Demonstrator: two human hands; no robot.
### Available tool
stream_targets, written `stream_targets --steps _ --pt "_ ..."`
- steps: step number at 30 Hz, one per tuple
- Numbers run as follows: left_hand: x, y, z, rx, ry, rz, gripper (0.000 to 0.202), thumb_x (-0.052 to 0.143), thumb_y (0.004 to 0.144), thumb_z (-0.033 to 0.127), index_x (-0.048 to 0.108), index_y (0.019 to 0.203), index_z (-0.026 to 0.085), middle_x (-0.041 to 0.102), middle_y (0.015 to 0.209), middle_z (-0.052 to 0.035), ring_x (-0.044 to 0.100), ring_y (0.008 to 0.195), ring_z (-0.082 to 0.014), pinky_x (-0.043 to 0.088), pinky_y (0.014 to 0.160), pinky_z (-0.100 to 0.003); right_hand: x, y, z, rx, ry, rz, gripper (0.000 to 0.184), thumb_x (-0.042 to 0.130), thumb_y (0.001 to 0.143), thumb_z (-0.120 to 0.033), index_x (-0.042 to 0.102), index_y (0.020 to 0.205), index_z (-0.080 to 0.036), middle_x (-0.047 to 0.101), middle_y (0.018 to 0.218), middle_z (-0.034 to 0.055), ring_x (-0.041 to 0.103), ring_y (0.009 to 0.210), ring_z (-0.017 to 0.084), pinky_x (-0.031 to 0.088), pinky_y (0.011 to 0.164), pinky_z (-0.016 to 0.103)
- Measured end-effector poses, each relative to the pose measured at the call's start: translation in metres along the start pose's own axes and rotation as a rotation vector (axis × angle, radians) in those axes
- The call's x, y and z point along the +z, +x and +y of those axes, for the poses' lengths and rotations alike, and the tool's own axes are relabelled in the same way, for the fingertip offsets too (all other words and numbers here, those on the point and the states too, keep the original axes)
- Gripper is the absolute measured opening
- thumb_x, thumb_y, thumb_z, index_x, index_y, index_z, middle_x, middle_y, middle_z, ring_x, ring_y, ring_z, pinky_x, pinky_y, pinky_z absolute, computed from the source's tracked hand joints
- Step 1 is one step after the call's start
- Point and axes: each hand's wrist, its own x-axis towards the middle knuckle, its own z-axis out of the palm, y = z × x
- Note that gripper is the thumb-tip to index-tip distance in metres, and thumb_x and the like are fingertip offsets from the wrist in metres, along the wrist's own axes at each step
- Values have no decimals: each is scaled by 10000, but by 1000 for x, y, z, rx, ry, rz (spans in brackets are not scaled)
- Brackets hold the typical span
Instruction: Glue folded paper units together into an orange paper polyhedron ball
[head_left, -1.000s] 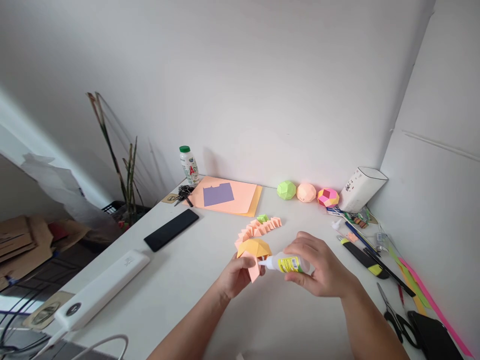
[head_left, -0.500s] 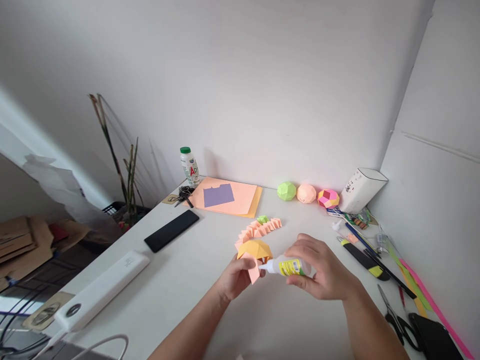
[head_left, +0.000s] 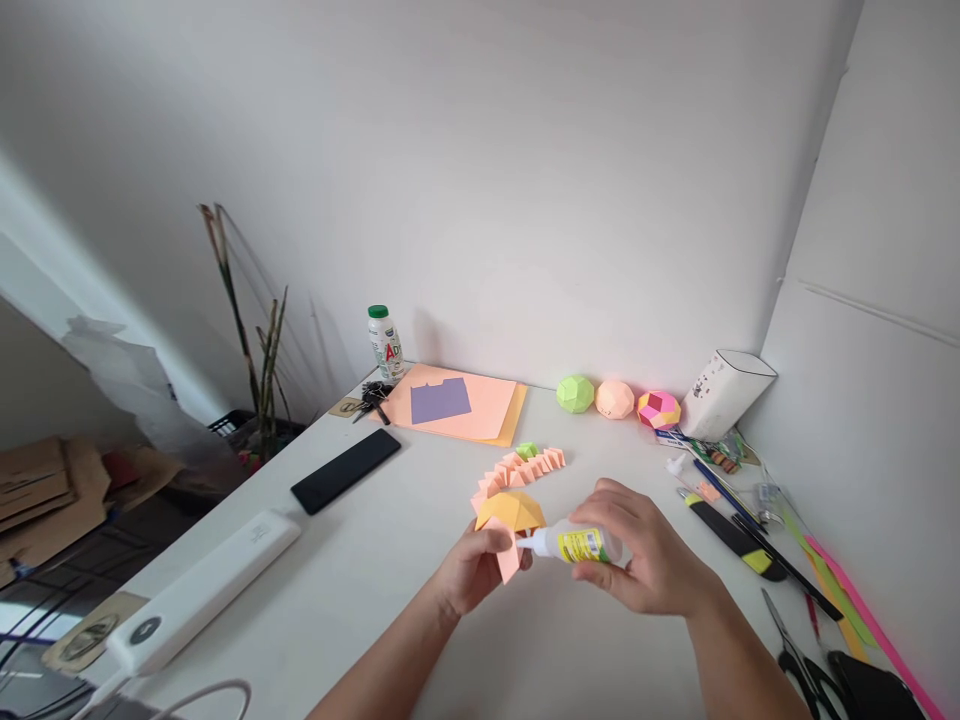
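My left hand (head_left: 469,572) is closed on a folded paper piece (head_left: 510,515), orange-yellow on top with a peach flap hanging below. My right hand (head_left: 645,560) grips a small white glue bottle (head_left: 574,545) with a yellow-green label, lying sideways. Its nozzle points left and touches the peach flap. Just behind the paper piece, a row of folded peach paper units (head_left: 521,468) with one green unit lies on the white table (head_left: 360,590).
Three paper balls, green (head_left: 575,393), peach (head_left: 614,398) and pink-yellow (head_left: 658,409), sit by the wall. Coloured paper sheets (head_left: 457,402), a small bottle (head_left: 384,343), keys, a black phone (head_left: 346,470) and a white device (head_left: 202,590) lie left. Pens, a cutter and scissors (head_left: 802,665) lie right.
The view has tilted up slightly, so everything sits lower in the frame. Both hands keep their hold, with the glue nozzle still at the peach flap.
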Motion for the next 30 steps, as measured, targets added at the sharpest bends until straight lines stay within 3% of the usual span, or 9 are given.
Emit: stream_targets --steps 8,13,15,18,21,23,25,28,30 --pt "-4 1 -1 13 -44 -19 249 560 602 172 612 842 126 551 661 -41 498 597 -161 361 593 -301 -3 -1 4 89 165 -52 278 601 790 -417 561 946 -191 481 683 12 418 622 158 357 557 273" --pt "-11 1 8 89 -79 -4 246 571 569 166 614 805 116 531 604 -25 479 561 -138 369 599 -294 -3 -7 25 360 526 70 285 602 785 -423 565 960 -201 534 774 27 485 652 157 390 574 274" --pt "-11 -1 17 129 -100 0 338 578 548 140 613 884 125 574 705 -36 467 555 -114 372 600 -281 2 -7 39 476 744 114 309 630 757 -445 548 934 -204 549 749 20 502 615 153 400 555 280" --pt "-13 -4 32 206 -144 10 304 587 549 136 611 852 139 592 759 -41 461 558 -104 389 609 -274 19 -6 59 576 1024 200 320 678 701 -448 489 823 -220 577 700 6 526 581 162 419 574 320" --pt "-18 -8 45 348 -212 92 226 595 574 135 618 799 136 553 691 -18 439 554 -95 402 591 -256 42 -14 74 744 1107 284 321 694 680 -417 466 795 -224 614 698 17 577 661 198 432 608 335" --pt "-22 -9 53 432 -265 144 226 595 589 133 622 813 138 535 677 -9 423 553 -88 416 595 -250 57 -27 81 859 996 382 325 655 704 -459 485 835 -215 630 745 37 595 719 213 443 630 337" --pt "-26 -10 58 476 -316 181 229 596 599 131 618 827 133 525 678 -9 416 558 -84 424 596 -242 69 -45 87 928 664 455 346 652 691 -478 495 838 -207 622 776 39 587 706 204 447 626 322" --pt "-29 -11 62 500 -369 205 230 596 608 124 612 838 131 517 681 -11 419 569 -83 436 608 -239 77 -71 97 845 41 415 321 601 704 -485 508 839 -208 613 826 60 576 758 225 455 664 340" --pt "-29 -11 63 495 -383 201 219 593 616 120 610 834 134 500 657 -3 420 569 -86 440 606 -239 79 -81 102 741 -234 332 263 548 744 -451 510 828 -205 602 809 76 577 779 246 461 643 344"
